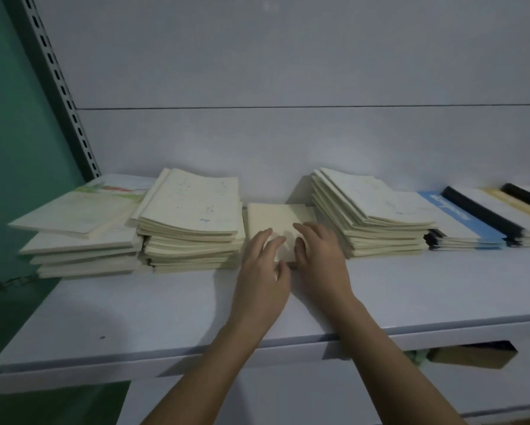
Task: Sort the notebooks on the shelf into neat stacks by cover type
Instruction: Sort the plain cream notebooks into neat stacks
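- The long white shelf (165,317) carries everything.
- A low cream plain-covered paper notebook pile (276,220) sits mid-shelf, long axis running toward the shelf's back.
- Left hand (265,265) and right hand (318,259) rest loosely spread on its near end, equally close.

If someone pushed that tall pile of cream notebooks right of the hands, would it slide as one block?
Probably not. The right pile is already fanned, so upper notebooks would likely slip over each other. The thin covers look floppy, and the pile looks heavy on the shelf.
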